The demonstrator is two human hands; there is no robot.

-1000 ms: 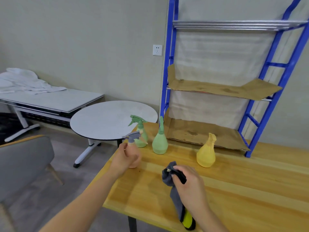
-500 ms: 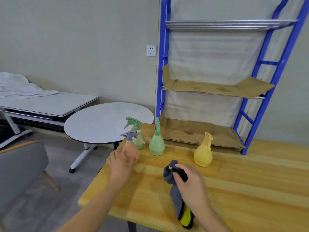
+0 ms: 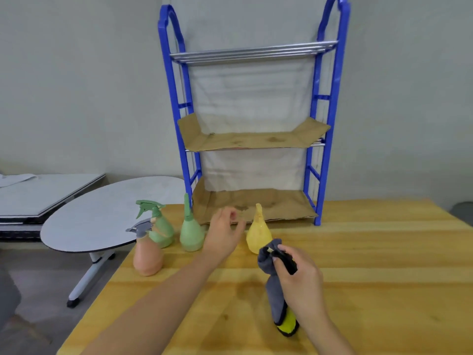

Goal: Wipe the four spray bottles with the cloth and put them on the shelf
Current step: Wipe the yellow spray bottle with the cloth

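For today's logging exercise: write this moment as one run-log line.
left hand: open, near yellow bottle | right hand: grips cloth | shelf: no bottles

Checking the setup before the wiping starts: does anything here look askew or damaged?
Yes: the cardboard liner on the blue shelf's middle tier is stained, with bent-up ends. The four bottles stand upright on the wooden table; no spill shows.

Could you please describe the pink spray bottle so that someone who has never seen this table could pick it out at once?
Start at the blue shelf standing on the wooden table, then look along the row of bottles in front of it toward the table's left edge. The pink spray bottle stands nearest that edge, beside two green bottles. It alone has a peach-pink body with a grey trigger head.
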